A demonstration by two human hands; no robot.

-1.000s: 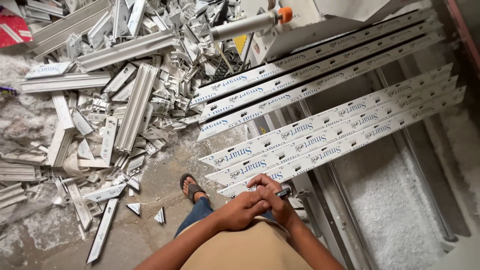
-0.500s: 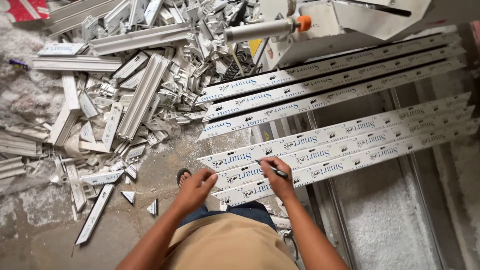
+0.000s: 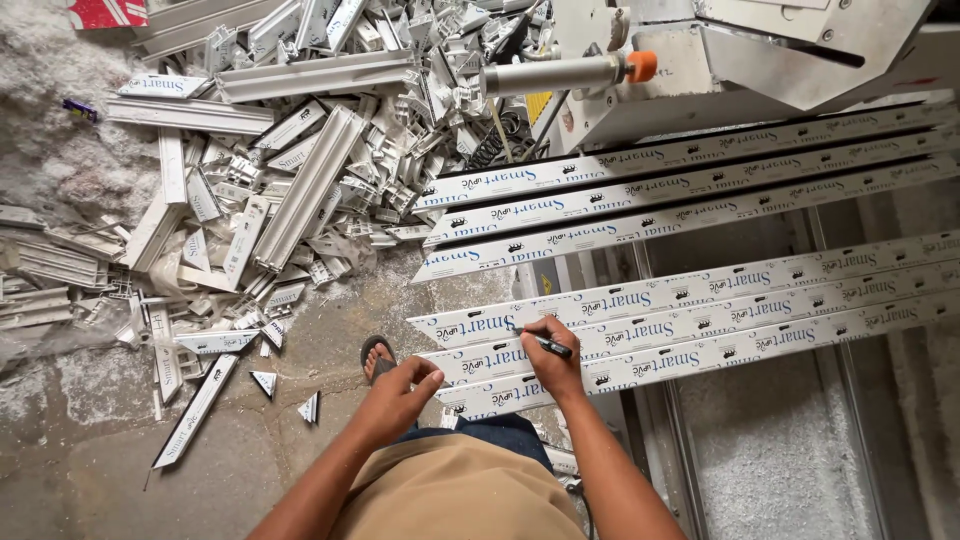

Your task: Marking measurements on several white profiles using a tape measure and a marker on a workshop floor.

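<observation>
- A heap of white offcuts (image 3: pixel 270 170) lies on the floor (image 3: pixel 90 450) at left, tossed clear of the work.
- The left hand (image 3: pixel 400 392) rests at the cut ends of the nearest white profile lengths (image 3: pixel 700 325), fingers loosely curled and holding nothing, seemingly to steady them.
- The right hand (image 3: pixel 550 355) has its grip closed on a black marker (image 3: pixel 545 343), its tip pressed to a profile near the end.
- The profiles span the metal saw stand (image 3: pixel 760 60), flat for marking.
</observation>
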